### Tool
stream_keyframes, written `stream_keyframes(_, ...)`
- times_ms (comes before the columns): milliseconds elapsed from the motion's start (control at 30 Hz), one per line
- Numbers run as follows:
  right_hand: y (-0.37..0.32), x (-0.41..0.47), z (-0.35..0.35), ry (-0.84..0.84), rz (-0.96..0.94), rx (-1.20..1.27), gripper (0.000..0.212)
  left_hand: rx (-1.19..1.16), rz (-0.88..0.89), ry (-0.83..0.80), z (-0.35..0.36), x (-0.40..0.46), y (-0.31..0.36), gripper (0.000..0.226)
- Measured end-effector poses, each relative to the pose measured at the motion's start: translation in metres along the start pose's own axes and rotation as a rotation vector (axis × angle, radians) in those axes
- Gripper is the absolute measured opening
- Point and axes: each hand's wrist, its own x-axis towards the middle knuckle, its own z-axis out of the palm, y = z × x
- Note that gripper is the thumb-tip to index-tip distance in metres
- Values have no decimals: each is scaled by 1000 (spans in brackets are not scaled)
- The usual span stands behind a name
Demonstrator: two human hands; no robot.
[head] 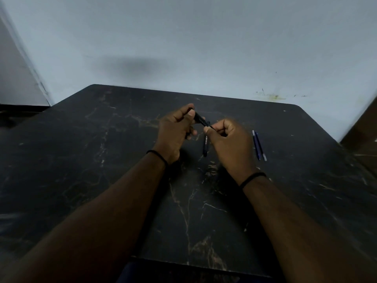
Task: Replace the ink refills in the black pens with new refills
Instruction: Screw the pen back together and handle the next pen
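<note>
Above the middle of the black marble table (102, 180), both hands hold one black pen (201, 120). My left hand (175, 131) grips its far end with curled fingers and thumb. My right hand (230, 144) pinches the pen's near end between thumb and fingers. A second black pen (205, 147) with white lettering lies on the table just below and between the hands. Two thin refills (258, 145), blue with pale ends, lie side by side to the right of my right hand.
A pale wall (183, 37) rises right behind the table's far edge. The table's near edge (193, 266) runs close to my body. A dark brown surface (363, 127) stands at the right.
</note>
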Motion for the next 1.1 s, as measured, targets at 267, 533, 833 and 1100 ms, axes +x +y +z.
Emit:
stream_keyframes(267,8,12,-16,215,87,-185,14,1236,302,24,30,-8,-10,42)
stream_keyframes(533,11,11,-10,33,131,-328,25,1484,198,-72,28,-3,-9,25)
stream_keyframes(833,22,19,-1,-38,130,-510,15,1226,109,71,9,6,-6,29)
stream_keyframes(1100,18,22,-5,-102,68,-703,24,1146,136,91,8,5,-4,35)
